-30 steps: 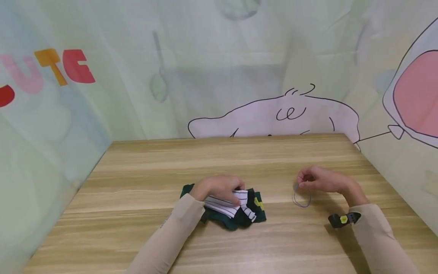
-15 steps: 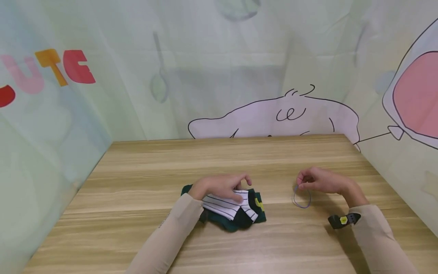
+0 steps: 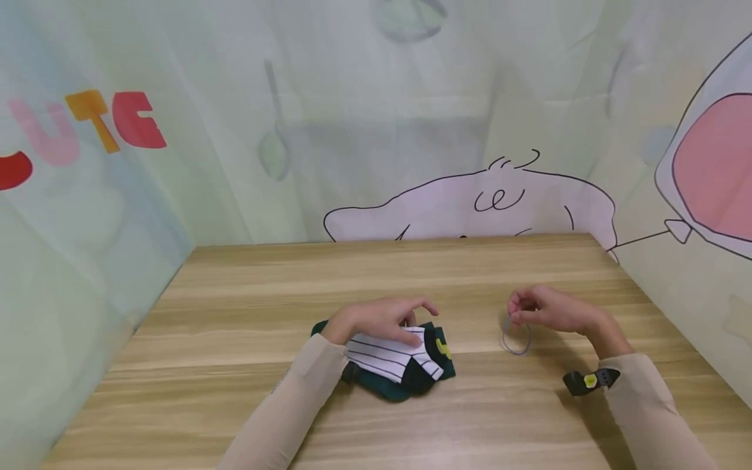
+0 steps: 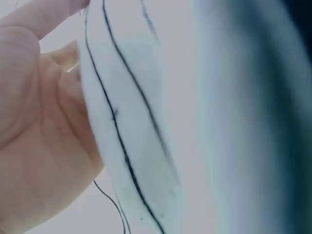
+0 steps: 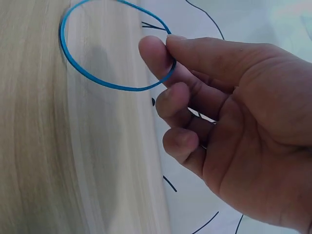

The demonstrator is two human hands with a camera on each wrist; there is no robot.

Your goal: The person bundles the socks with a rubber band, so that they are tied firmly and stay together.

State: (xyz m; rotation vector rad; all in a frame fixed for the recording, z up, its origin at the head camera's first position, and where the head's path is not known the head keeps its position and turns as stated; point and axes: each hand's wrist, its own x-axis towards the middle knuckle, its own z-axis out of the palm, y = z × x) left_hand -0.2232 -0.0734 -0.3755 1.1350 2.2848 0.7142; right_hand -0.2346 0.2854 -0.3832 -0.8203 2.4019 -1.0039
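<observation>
A white ankle sock point(image 3: 378, 358) with dark stripes and a dark heel lies on top of a dark green sock point(image 3: 384, 386) at the middle of the table. My left hand point(image 3: 376, 321) rests over its back edge, thumb on the striped cloth and index finger stretched out to the right; the other fingers are partly hidden. In the left wrist view the striped cloth fills the space beside the palm point(image 4: 44, 126). To the right, my right hand point(image 3: 555, 309) pinches a thin blue rubber band point(image 5: 105, 85) between thumb and index finger, with the loop hanging down.
A wood-grain table point(image 3: 258, 281) spreads under both hands. Behind it and at the sides hangs a printed cloth point(image 3: 376, 143) with cartoon drawings. A dark strap point(image 3: 590, 380) sits at the right wrist.
My left index finger has lifted and stretched to the right, and the thumb has slid slightly right. The striped sock lies flatter. My right hand has barely moved, still pinching the rubber band.
</observation>
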